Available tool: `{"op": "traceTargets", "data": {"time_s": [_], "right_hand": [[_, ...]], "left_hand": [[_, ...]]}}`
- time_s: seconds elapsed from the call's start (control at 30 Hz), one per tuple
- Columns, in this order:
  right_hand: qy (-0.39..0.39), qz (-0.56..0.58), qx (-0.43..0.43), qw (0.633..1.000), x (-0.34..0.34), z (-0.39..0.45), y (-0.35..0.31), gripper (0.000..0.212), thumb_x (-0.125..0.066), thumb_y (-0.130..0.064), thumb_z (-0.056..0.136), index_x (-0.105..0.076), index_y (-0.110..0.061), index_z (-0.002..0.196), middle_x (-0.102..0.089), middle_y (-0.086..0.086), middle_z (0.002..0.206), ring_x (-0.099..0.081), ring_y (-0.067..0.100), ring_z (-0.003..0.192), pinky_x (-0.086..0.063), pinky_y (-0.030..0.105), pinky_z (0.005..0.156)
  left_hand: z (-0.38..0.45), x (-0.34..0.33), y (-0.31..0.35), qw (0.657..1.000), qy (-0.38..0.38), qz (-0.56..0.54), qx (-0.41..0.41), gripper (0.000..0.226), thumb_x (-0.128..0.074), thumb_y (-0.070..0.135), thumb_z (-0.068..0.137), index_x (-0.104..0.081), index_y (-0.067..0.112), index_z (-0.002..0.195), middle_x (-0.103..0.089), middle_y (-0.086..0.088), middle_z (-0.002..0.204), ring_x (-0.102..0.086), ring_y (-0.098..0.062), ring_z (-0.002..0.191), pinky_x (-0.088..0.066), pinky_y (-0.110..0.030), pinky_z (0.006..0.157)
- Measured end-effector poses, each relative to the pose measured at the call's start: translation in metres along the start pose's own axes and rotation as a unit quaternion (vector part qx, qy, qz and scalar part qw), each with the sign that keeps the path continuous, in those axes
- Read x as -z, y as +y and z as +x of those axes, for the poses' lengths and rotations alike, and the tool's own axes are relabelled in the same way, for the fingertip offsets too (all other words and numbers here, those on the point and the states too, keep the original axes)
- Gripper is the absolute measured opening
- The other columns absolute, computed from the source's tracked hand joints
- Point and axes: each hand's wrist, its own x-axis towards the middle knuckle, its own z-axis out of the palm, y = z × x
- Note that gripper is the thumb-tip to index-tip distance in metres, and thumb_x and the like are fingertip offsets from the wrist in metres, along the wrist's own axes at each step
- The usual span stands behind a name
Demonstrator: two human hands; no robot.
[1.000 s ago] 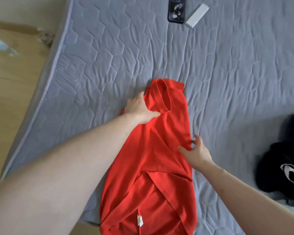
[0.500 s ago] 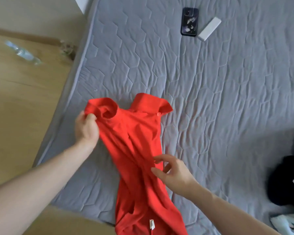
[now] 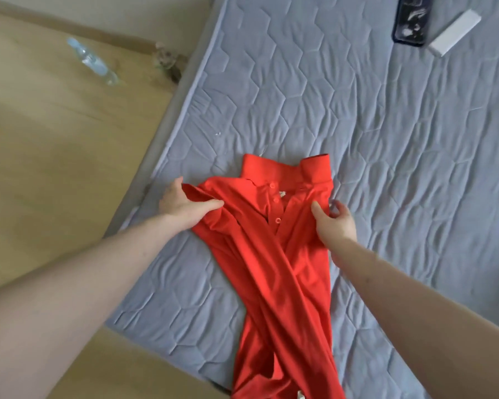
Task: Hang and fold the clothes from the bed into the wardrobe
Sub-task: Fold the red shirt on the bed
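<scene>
A red polo shirt (image 3: 274,254) lies front up on the grey quilted mattress (image 3: 386,139), collar and buttons pointing away from me, its lower part twisted and hanging over the near edge. My left hand (image 3: 182,204) grips the shirt's left shoulder, thumb on top of the cloth. At the other shoulder, my right hand (image 3: 333,223) pinches the fabric between thumb and fingers. The wardrobe is out of view.
A dark phone (image 3: 411,20) and a white oblong box (image 3: 455,31) lie at the far end of the mattress. A clear plastic bottle (image 3: 94,61) lies on the wooden floor (image 3: 55,139) to the left of the bed.
The shirt has been turned over and spread, so its button placket faces up. My left hand shifted right with the shoulder; my right hand moved up from the shirt's middle to the other shoulder.
</scene>
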Motion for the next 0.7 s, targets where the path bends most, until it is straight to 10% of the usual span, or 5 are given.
{"op": "traceTargets", "data": {"time_s": [0.1,0.27,0.53,0.7], "right_hand": [[-0.062,0.108,-0.025,0.992,0.001,0.001,-0.005,0.035,-0.079,-0.044,0.087,-0.071,-0.022,0.113,-0.079,-0.007,0.082,-0.075,0.008,0.073,-0.063,0.029,0.072],[-0.02,0.155,0.019,0.988,0.048,-0.027,-0.004,0.021,-0.082,-0.045,0.081,-0.075,-0.025,0.083,-0.077,0.0,0.085,-0.074,0.015,0.082,-0.061,0.033,0.08],[-0.049,0.157,0.021,0.986,0.164,-0.093,-0.042,0.007,-0.085,-0.021,0.082,-0.079,-0.018,0.086,-0.079,0.01,0.089,-0.075,0.025,0.082,-0.063,0.032,0.073],[-0.11,0.063,0.043,0.991,0.218,-0.128,-0.085,0.052,-0.098,-0.045,0.057,-0.053,-0.021,0.071,-0.062,0.003,0.064,-0.059,0.016,0.051,-0.049,0.026,0.045]], "left_hand": [[0.006,-0.017,0.002,0.997,-0.036,0.022,0.059,0.124,-0.091,0.054,0.065,-0.026,0.005,0.157,-0.041,-0.016,0.159,-0.044,-0.03,0.144,-0.037,-0.037,0.117],[-0.008,-0.009,0.004,0.996,0.049,0.068,-0.036,0.02,-0.065,0.012,0.082,-0.07,0.008,0.102,-0.072,-0.017,0.106,-0.067,-0.038,0.106,-0.048,-0.036,0.081],[-0.054,0.07,0.049,0.959,0.017,-0.219,-0.181,0.02,-0.05,0.031,0.079,-0.065,0.017,0.077,-0.064,0.016,0.067,-0.052,-0.004,0.07,-0.045,-0.026,0.073],[-0.097,0.11,0.082,0.925,-0.033,-0.278,-0.256,0.017,-0.055,0.009,0.097,-0.064,0.017,0.084,-0.06,0.002,0.086,-0.05,-0.009,0.082,-0.044,-0.033,0.082]]}}
